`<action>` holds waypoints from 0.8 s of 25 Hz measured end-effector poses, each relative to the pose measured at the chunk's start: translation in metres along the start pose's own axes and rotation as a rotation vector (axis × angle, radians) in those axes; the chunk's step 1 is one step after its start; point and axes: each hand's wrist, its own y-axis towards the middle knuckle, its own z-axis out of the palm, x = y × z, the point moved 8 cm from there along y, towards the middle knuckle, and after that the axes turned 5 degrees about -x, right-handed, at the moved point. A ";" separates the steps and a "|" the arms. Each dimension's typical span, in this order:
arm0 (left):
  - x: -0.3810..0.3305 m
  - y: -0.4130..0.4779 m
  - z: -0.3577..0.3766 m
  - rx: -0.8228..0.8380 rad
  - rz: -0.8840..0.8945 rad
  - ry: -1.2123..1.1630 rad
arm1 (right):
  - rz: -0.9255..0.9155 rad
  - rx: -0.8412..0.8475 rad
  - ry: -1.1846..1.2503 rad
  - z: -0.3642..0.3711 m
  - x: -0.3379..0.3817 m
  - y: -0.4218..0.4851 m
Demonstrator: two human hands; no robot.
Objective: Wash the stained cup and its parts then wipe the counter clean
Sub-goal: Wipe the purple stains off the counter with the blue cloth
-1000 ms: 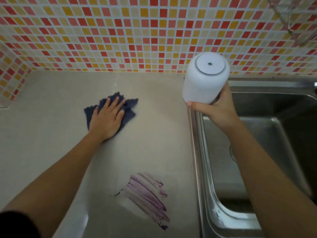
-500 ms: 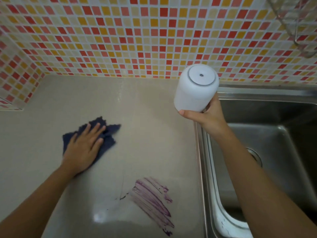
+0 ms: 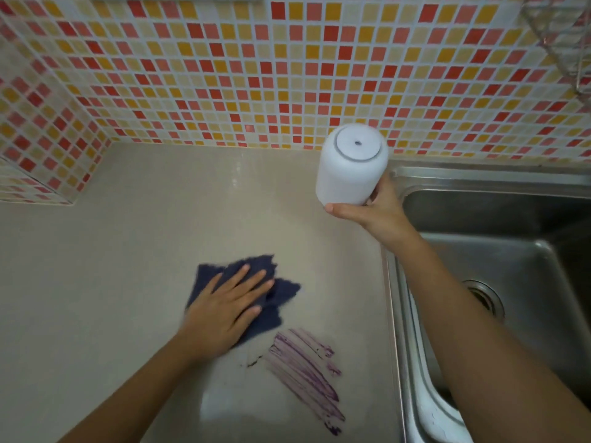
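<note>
My right hand holds a white cup upside down in the air, above the counter's right edge beside the sink. Its round base faces the camera. My left hand lies flat, fingers spread, pressing a dark blue cloth onto the beige counter. A streaked purple stain marks the counter just to the lower right of the cloth, close to its edge. A small dark speck sits left of the stain.
A steel sink with a drain fills the right side. Something white rests in its near corner. Mosaic tile wall runs behind the counter. A wire rack hangs at the top right.
My left hand slid the cloth across the counter, first left, then right and nearer, up to the purple stain. The cup stays raised in my right hand.
</note>
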 end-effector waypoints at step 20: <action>0.081 -0.127 -0.025 -0.047 -0.684 0.009 | 0.112 0.080 -0.584 0.008 -0.056 -0.083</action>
